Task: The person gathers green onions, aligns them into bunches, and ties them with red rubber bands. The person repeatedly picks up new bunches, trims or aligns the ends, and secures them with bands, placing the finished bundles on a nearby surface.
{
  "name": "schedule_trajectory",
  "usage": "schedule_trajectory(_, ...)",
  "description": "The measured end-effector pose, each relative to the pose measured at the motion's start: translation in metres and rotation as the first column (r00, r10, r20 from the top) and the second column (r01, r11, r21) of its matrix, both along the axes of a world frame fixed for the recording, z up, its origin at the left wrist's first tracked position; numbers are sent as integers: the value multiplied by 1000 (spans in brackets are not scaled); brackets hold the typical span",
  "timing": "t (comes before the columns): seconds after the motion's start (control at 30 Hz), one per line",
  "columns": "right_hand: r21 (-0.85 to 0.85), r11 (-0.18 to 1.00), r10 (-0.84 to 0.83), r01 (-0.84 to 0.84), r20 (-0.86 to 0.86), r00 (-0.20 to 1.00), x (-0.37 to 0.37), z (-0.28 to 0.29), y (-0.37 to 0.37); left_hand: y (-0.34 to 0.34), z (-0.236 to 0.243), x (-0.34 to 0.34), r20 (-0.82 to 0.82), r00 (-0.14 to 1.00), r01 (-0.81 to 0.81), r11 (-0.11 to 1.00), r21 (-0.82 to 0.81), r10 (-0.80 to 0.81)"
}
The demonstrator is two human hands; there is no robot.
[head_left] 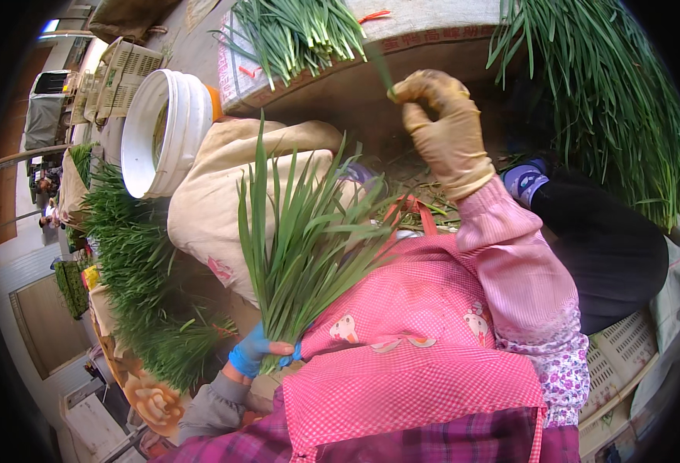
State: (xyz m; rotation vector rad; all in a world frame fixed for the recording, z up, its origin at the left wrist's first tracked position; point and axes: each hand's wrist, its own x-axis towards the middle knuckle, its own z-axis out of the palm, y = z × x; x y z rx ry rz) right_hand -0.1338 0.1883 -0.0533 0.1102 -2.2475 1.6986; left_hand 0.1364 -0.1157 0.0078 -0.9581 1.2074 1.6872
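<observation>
My left hand (259,351), in a torn blue glove with the bare thumb showing, grips a bunch of garlic chives (294,239) near its base. The leaves fan out up and away over my lap. My right hand (444,127), in a stained yellowish glove, is raised at the upper right of centre. Its thumb and forefinger pinch a thin chive leaf (381,68), which is smeared by motion. Beyond it, a pile of chives (301,35) lies on a block covered with white woven sacking (425,27).
Long chives (595,92) hang in a mass at the right; more chives (139,262) lie heaped at the left. A white bucket (166,131) stands tipped beyond my knee. Pale plastic crates (128,73) are at the far left and another crate (622,355) at the lower right.
</observation>
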Motion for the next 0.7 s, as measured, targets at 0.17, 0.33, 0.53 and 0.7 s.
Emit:
schedule_trajectory(0.17, -293, 897, 346, -330, 3, 938, 17, 6, -2, -5, -6, 2, -9, 1000, 15, 999, 36, -14)
schedule_trajectory(0.33, 206, 827, 471, -523, 254, 845, 29, 15, -23, -3, -4, -2, -3, 1000, 26, 998, 59, -26)
schedule_trajectory(0.53, 353, 784, 515, -510, 87, 853, 28, 15, -40, 2, -4, -2, -70, 997, 19, 999, 29, -17)
schedule_trajectory(0.7, 450, 761, 561, -468, -94, 822, 32, 17, -38, -2, -6, -2, -70, 997, 41, 998, 53, -37)
